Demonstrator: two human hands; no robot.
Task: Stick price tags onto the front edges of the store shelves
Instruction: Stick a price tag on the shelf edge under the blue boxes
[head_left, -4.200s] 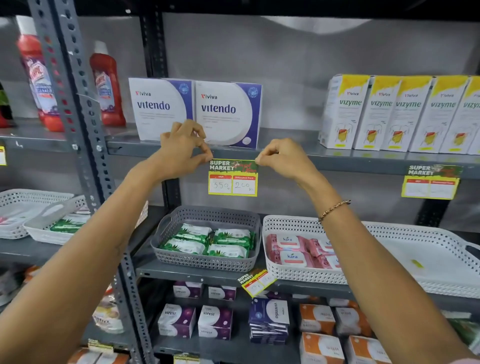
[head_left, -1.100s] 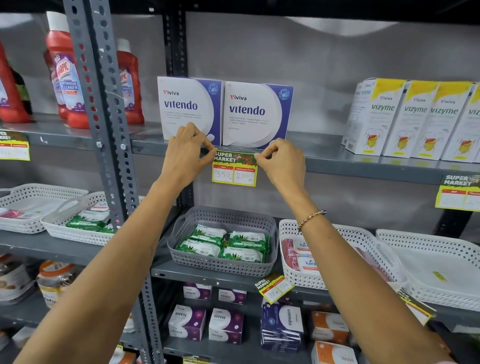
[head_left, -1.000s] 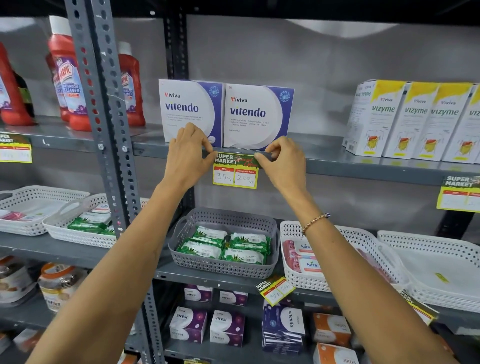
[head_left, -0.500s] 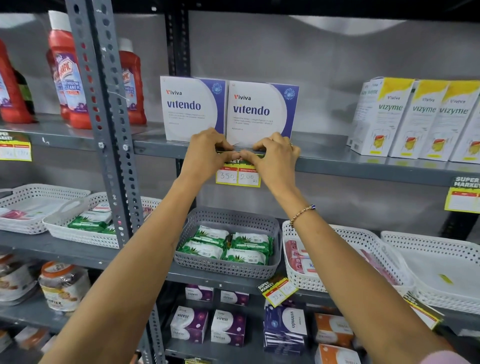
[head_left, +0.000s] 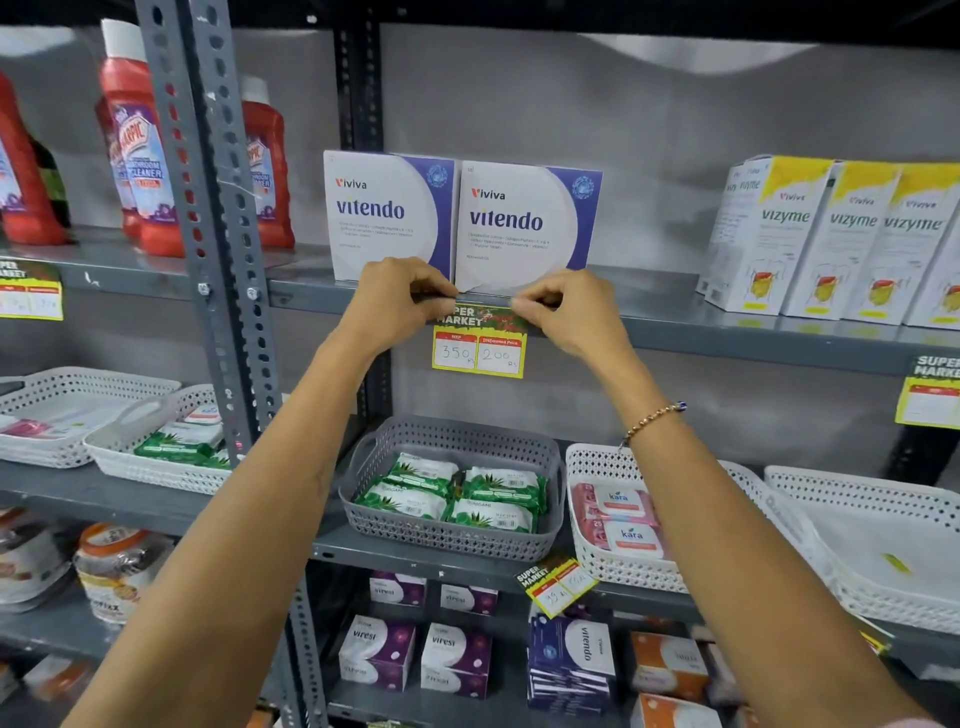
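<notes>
Your left hand (head_left: 397, 301) and right hand (head_left: 563, 312) pinch the top corners of the yellow-and-green paper price tag (head_left: 479, 343) against the front edge of the grey metal shelf (head_left: 727, 332). The tag hangs at 6 o'clock from the two white-and-purple Vitendo boxes (head_left: 462, 221). Grey perforated plastic basket (head_left: 452, 540) sits at 6 o'clock from the tag.
</notes>
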